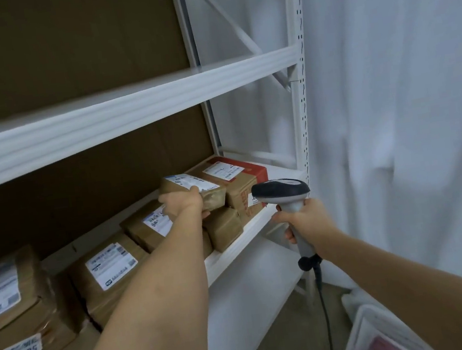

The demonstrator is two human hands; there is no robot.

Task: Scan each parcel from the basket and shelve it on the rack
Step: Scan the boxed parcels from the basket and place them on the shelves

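Note:
My left hand grips a small brown parcel with a white label, holding it over the middle shelf of the white rack, above other parcels. My right hand grips the handle of a grey and black barcode scanner, whose head points left toward the shelf front. A brown and red box sits at the shelf's right end. More labelled brown parcels line the shelf to the left. The basket shows only as a white corner at the bottom right.
The scanner's black cable hangs down to the floor. White curtains cover the wall to the right. The upper shelf backs onto brown cardboard. A lower white shelf lies beneath.

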